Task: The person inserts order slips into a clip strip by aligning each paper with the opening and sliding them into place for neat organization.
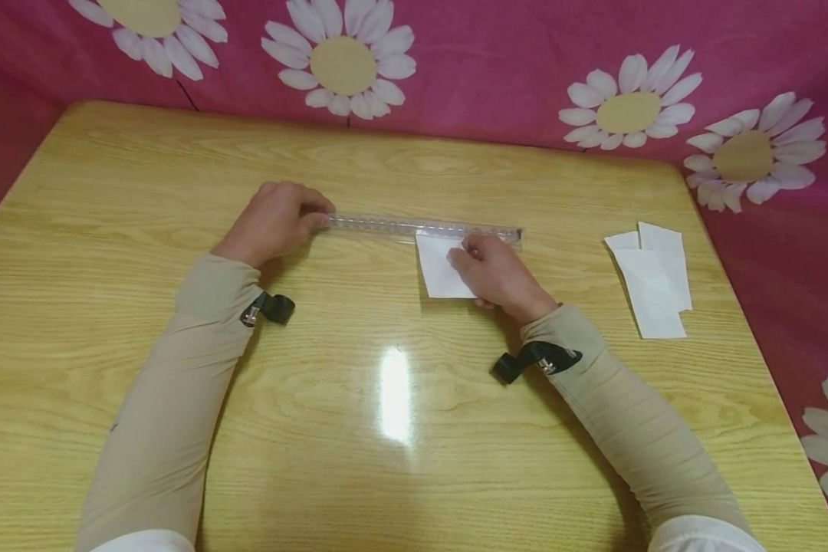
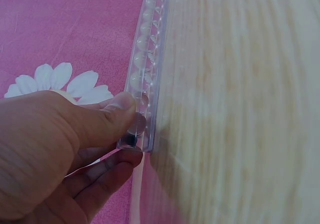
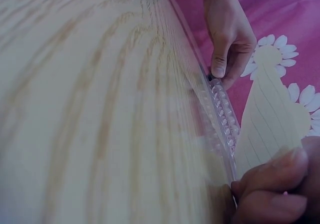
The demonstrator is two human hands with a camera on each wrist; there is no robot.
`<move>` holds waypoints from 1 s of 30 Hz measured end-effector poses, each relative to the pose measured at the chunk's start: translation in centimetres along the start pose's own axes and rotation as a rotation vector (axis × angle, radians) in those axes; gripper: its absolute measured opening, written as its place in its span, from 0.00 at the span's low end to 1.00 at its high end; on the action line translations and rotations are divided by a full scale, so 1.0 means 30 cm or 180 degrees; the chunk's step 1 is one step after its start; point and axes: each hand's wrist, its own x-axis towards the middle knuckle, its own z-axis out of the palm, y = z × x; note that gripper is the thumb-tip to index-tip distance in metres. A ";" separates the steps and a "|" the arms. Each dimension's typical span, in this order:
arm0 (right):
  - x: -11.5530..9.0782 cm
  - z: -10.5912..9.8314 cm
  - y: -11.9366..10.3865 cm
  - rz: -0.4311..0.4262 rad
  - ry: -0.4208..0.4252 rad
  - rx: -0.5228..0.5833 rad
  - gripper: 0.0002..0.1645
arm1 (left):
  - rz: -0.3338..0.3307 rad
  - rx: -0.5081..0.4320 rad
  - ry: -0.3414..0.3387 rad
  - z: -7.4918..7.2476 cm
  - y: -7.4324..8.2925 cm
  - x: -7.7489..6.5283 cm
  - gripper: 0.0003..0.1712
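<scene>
A long, clear plastic strip with a row of round, see-through shapes along it lies across the table. At its left end my left hand pinches it; in the left wrist view the thumb presses its upper face and the fingertips curl underneath. My right hand grips a small white paper piece, whose top edge overlaps the strip near its right end. Faint ruled lines show on this paper in the right wrist view, where it slants up beside the strip.
Several white paper pieces lie overlapped at the right side of the wooden table. Behind the table hangs a pink cloth with white daisies. Black straps sit at both wrists over beige sleeves.
</scene>
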 end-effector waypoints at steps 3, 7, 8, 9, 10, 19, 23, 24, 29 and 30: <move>0.002 0.002 -0.001 0.0007 -0.0035 0.0002 0.18 | -0.0019 0.0005 -0.0008 0.000 -0.001 0.000 0.15; 0.004 0.004 -0.004 0.0015 -0.0050 -0.0012 0.19 | -0.0035 0.0008 -0.0023 0.000 -0.003 0.000 0.16; 0.004 0.005 -0.004 0.0011 -0.0051 -0.0013 0.19 | -0.0033 0.0010 -0.0027 0.000 -0.003 0.000 0.16; 0.005 0.006 -0.006 0.0011 -0.0043 -0.0009 0.19 | -0.0030 0.0011 -0.0030 0.000 -0.004 0.001 0.16; 0.005 0.007 -0.007 0.0001 -0.0045 -0.0008 0.19 | -0.0029 0.0008 -0.0033 0.000 -0.004 0.001 0.16; 0.006 0.014 -0.016 -0.0079 -0.0058 0.0051 0.17 | -0.0025 -0.0003 -0.0046 -0.002 -0.002 0.002 0.16; 0.009 0.018 -0.016 -0.0057 -0.0041 0.0059 0.17 | -0.0033 0.0006 -0.0052 -0.001 -0.001 0.002 0.16; 0.010 0.018 -0.016 -0.0058 -0.0045 0.0054 0.17 | -0.0031 0.0010 -0.0052 -0.001 -0.002 0.002 0.16; 0.011 0.021 -0.019 -0.0048 -0.0058 0.0062 0.17 | -0.0020 0.0017 -0.0038 0.000 -0.005 0.001 0.16; 0.011 0.022 -0.020 -0.0050 -0.0065 0.0063 0.17 | -0.0019 0.0014 -0.0038 0.000 -0.006 0.001 0.16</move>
